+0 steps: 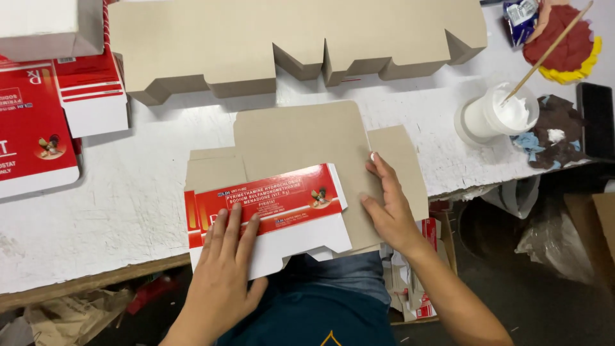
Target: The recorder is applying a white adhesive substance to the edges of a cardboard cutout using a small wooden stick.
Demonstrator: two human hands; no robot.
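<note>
A flat carton blank (pixel 301 138) lies on the white table (pixel 115 205) with its grey unprinted side up. Its near panel (pixel 275 205), red and white with print, is folded over towards me. My left hand (pixel 224 263) presses flat on that folded panel, fingers spread a little. On the grey board just right of the fold rests my right hand (pixel 387 205), fingers extended and flat on it. Neither hand grips anything.
A larger grey carton blank (pixel 288 38) lies at the table's far side. Red and white printed cartons (pixel 38 122) are stacked at the left. A white pot of glue (pixel 496 115) with a stick in it stands at the right, beside stained rags (pixel 554 131).
</note>
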